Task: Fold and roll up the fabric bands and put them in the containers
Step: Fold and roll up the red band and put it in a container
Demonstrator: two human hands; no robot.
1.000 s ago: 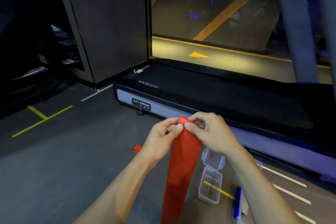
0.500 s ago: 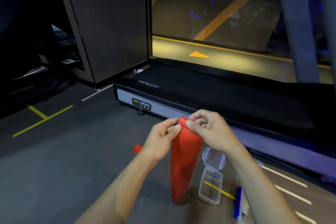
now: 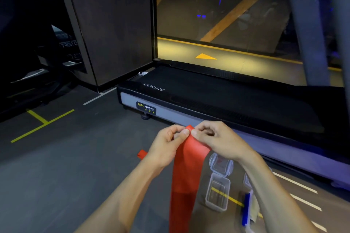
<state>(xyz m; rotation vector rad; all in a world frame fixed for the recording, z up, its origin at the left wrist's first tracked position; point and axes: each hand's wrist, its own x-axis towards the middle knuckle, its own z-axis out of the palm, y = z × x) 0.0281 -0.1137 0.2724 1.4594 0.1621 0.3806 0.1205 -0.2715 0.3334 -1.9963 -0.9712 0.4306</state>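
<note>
Since a moment ago the hanging tail of the red band [image 3: 186,172] is reaching lower again, down past the bottom edge of the view, while both hands are staying at the same height in front of the treadmill [image 3: 217,98]. The left hand [image 3: 166,145] and the right hand [image 3: 217,138] are each pinching the top end of the band between thumb and fingertips, so each grip is narrow and holding the fabric. The band is hanging in the air between the forearms, not touching the clear container [image 3: 217,193] that is standing open on the floor [image 3: 75,166] just beside it.

I think the risk is coming from the long loose tail. If the first turn of the roll is starting crooked, the roll may be growing into a cone and not fitting the container. The tail may also be dragging on the floor or catching the container and tipping it. A second red piece [image 3: 142,154] is lying on the floor behind the left wrist.
</note>
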